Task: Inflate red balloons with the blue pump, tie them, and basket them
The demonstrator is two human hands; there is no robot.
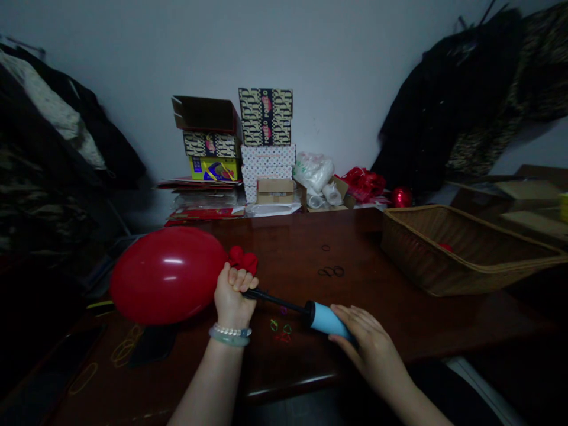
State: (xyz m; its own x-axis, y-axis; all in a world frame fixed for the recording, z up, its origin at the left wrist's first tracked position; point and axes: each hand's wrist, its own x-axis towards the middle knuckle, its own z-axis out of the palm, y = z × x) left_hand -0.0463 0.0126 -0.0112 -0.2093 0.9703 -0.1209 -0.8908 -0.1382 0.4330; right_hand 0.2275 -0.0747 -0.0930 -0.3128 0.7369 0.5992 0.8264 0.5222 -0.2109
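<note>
A large red balloon (166,275), swollen and glossy, hangs over the table's left side. My left hand (235,296), with beaded and jade-green bracelets on its wrist, is closed around the balloon's neck and the end of a balloon pump; the join itself is hidden in my fist. The pump's thin black shaft stretches rightward to its light blue barrel (329,319). Around that barrel my right hand (370,340) is wrapped. Just behind my left fist lie several limp red balloons (244,259). Small coloured rubber bands (280,330) lie below the shaft.
A wicker basket (444,284) with something red inside stands at the right. Black bands (332,271) and tan bands (126,349) lie on the dark wooden table (284,236). Stacked boxes (268,163) and a plastic bag (314,170) line the wall. Coats (444,106) hang at both sides.
</note>
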